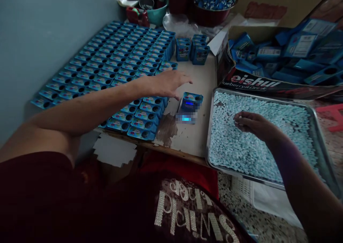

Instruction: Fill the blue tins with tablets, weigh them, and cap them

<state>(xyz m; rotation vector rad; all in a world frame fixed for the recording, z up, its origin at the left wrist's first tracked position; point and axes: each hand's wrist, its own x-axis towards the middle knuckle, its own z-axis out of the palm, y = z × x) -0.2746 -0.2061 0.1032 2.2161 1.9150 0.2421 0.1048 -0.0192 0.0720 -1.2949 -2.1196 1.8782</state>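
Note:
My left hand (171, 83) is above the table at the right edge of the rows of blue boxes (118, 66), its fingers apart and nothing in them. Just below and right of it, a single blue box (192, 97) stands on a small scale (186, 119) with a lit display. Over a metal tray (210, 135) spread with pale blue candies (241, 153), my right hand (250, 123) has its fingers pinched together, with a few small pale candies at the fingertips. The boxes in the rows have round dark openings on top.
Several blue boxes (199, 53) stand apart behind the scale. A large carton (249, 80) of blue packets is at the back right, behind the tray. Farther back are a dark red bowl (211, 18) of blue and white pieces and a teal bowl (157, 15). A wall borders the left side.

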